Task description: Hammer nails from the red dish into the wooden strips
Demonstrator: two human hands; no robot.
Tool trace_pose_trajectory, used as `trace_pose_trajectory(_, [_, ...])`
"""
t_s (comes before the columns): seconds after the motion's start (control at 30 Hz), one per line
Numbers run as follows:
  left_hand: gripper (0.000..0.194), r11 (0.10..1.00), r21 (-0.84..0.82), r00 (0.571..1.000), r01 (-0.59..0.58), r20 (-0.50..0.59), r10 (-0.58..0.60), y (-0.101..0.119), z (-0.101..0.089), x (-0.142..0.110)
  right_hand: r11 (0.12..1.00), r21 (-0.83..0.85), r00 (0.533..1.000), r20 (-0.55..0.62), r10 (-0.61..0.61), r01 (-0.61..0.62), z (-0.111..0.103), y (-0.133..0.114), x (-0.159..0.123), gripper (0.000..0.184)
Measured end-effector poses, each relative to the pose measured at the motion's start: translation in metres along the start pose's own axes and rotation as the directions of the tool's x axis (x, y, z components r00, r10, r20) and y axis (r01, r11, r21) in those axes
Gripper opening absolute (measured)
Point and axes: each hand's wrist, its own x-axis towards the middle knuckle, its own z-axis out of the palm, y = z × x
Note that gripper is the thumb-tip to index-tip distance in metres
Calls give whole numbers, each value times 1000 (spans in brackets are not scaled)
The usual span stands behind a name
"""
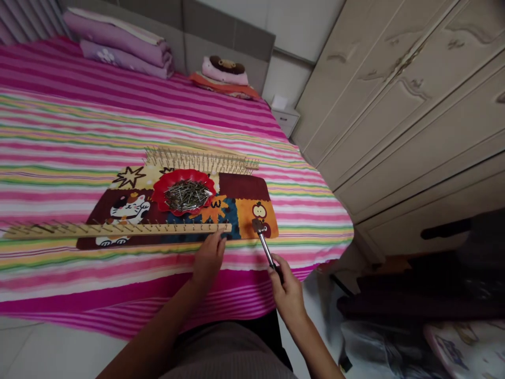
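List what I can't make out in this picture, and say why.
All in the head view:
Count of nails in the red bowl: they overlap and are too small.
Mat print beneath the red bowl: covered by it.
Hammer grip: partly hidden by the right hand.
Whether the left hand pinches a nail on the wooden strip: too small.
Full wardrobe: cut off by top and right edges.

A striped bed (51, 152) is filling the middle, its grey headboard (232, 37) standing by a pale wall (294, 23). A nightstand (284, 120) is sitting beside the bed; a wardrobe (390, 121) is lining the right. Pale floor (23, 350) is showing below; what is probably a curtain (31, 21) is hanging far left.
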Motion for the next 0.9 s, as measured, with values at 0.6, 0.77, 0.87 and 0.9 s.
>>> trace_pose_trajectory(0.6, [24, 998, 50, 967, 48, 247, -60, -92, -56, -92, 931, -262, 963, 159, -218, 254, 72, 1, 112, 55])
trace_pose_trajectory(0.77, [26, 991, 129, 981, -39, 191, 13, -94, -57, -96, 971, -56, 948, 235, -214, 233, 103, -1, 108, 70])
trace_pose_trajectory(0.87, [26, 999, 46, 995, 20, 100, -25, -91, -58, -95, 974, 9, 940, 260, -220, 226, 107, -2, 114, 67])
trace_pose_trajectory(0.9, [26, 998, 1, 995, 55, 80, -55, -88, -59, -94, 974, 22, 938, 262, -225, 227, 108, -2, 116, 65])
